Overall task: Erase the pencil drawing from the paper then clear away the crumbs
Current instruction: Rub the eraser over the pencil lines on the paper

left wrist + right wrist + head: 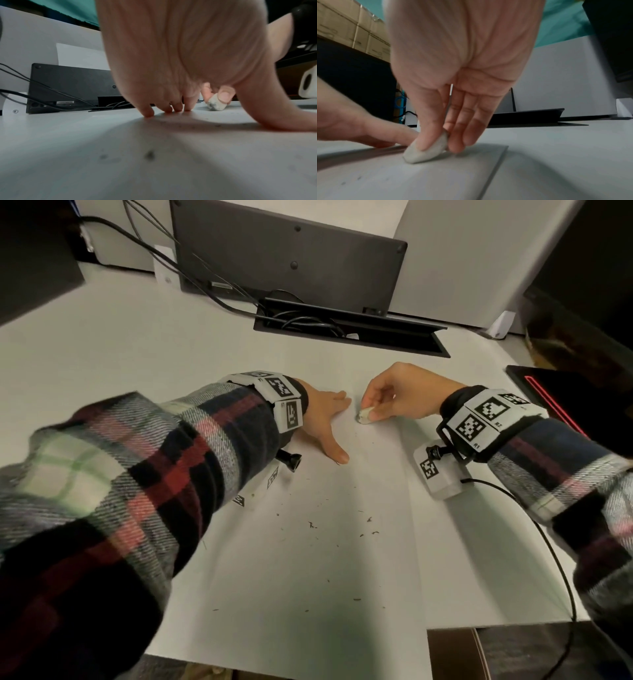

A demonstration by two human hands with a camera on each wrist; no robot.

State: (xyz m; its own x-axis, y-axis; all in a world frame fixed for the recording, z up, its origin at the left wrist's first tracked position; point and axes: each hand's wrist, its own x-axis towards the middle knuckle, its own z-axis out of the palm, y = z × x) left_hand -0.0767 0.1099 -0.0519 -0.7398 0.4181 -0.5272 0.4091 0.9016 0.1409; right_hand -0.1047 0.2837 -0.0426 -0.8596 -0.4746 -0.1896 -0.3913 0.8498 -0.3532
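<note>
A white sheet of paper lies on the white desk. My left hand presses flat on the sheet's far part, with fingers and thumb spread; its fingertips touch the paper. Just to its right, my right hand pinches a small, smudged white eraser between thumb and fingers, with its tip on the paper. The eraser is close to the left hand's fingers. Dark eraser crumbs are scattered over the sheet's middle and near part. I see no clear pencil line.
An open black cable slot with cords sits behind the hands, below a black panel. A black device with a red stripe lies at the right. The desk's front edge is near; a wrist camera cable trails over it.
</note>
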